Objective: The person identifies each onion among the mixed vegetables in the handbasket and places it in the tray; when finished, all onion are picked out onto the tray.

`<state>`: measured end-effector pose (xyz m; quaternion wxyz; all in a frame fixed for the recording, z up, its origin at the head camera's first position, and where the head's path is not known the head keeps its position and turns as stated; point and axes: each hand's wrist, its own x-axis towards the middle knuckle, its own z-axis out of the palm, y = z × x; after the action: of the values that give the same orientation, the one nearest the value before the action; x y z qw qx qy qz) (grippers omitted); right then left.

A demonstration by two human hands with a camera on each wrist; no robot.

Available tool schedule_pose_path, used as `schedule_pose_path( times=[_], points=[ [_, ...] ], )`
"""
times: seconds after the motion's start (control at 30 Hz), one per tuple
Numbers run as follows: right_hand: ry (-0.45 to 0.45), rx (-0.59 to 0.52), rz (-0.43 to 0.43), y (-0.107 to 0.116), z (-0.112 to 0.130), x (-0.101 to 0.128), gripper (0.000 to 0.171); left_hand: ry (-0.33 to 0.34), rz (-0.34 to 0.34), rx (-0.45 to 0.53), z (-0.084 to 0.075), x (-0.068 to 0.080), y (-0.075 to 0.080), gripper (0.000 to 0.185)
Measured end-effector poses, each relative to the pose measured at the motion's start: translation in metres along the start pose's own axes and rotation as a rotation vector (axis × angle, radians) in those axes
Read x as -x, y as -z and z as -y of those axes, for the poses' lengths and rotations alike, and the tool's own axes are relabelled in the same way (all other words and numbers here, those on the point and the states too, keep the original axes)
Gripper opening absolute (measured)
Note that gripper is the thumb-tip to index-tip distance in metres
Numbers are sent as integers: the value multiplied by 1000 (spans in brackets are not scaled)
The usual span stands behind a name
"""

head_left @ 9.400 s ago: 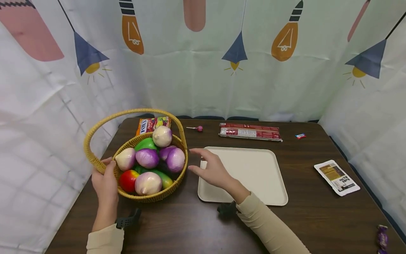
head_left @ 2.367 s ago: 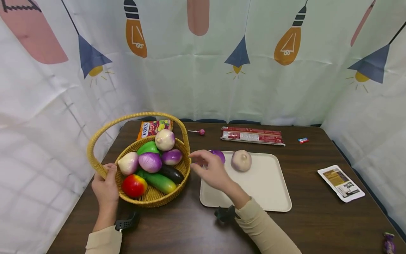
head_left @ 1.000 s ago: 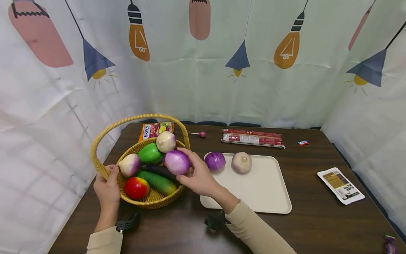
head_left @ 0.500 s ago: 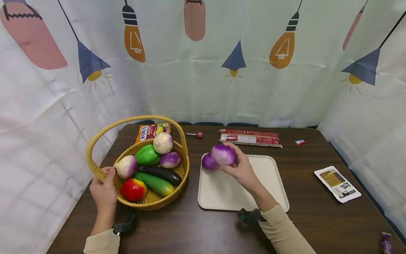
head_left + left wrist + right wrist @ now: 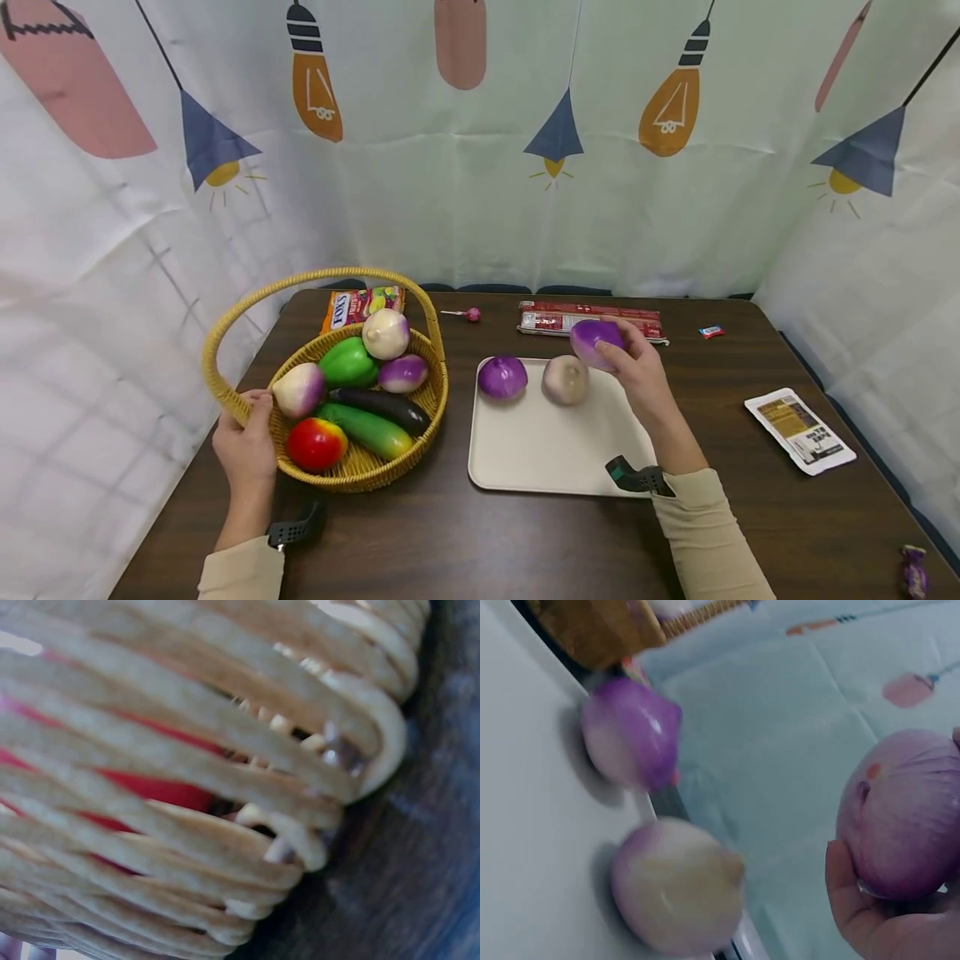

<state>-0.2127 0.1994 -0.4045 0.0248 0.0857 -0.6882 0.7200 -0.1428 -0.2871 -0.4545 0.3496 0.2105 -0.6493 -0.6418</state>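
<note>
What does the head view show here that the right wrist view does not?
Only the head view shows the left hand gripping the basket, the vegetables inside it, the table and the packets along its far edge. Only the right wrist view shows the held onion's skin close up. Both share the right hand holding a purple onion above the tray, where a purple onion and a pale onion lie.

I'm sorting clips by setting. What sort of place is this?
Probably a staged recording booth, not a real kitchen: a printed lightbulb curtain closes in a small brown table, where toy-looking vegetables sit in a wicker basket beside a beige tray and scattered snack packets.
</note>
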Motion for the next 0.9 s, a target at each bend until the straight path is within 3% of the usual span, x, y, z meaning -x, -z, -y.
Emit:
schedule_pose_path(
  times=[0.17, 0.37, 0.7, 0.9],
  points=[
    [-70, 202, -4, 24, -2, -1, 62, 7, -6, 18, 0, 1, 0, 12],
    [-122, 325, 69, 47, -12, -4, 79, 18, 3, 20, -1, 1, 1, 16],
    [-203, 524, 171, 81, -36, 0, 82, 24, 11, -9, -3, 1, 0, 11],
    [-176, 582, 230, 91, -35, 4, 80, 25, 5, 7, -1, 0, 1, 10]
  ],
)
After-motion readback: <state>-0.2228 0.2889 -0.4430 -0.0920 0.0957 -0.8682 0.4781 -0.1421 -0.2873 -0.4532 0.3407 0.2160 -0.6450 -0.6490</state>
